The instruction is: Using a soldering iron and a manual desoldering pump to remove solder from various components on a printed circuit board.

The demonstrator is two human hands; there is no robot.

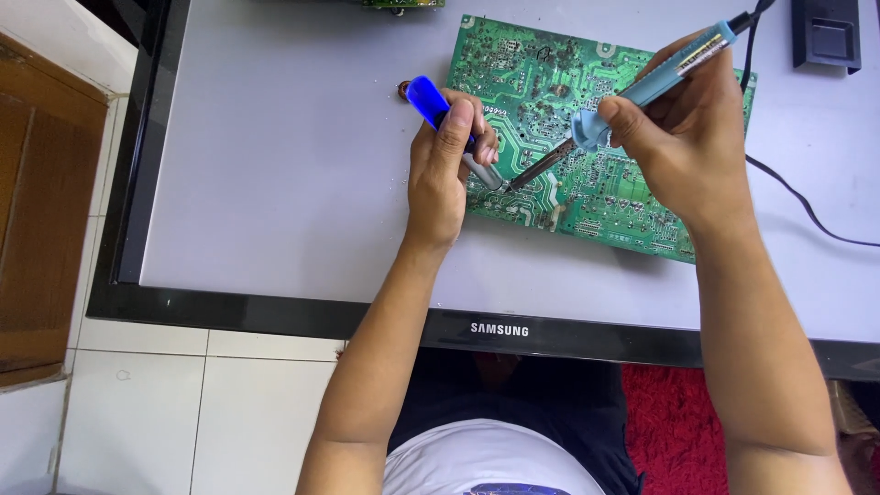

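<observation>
Both forearms reach up from my lap over one flat monitor frame [275, 316], and I count two tools on one green circuit board [587, 137]. My left hand [445, 170] has its fingers curled tight round one blue-handled desoldering pump [440, 110], nozzle just below the fingertips, while my right hand [687, 137] pinches one light-blue soldering iron [660, 78] like a pen. Both tips meet on the board between my two sets of fingers.

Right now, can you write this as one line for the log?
left hand: holds blue desoldering pump | right hand: holds soldering iron | both tips: meet on green circuit board | board: lies on flat monitor screen
</observation>
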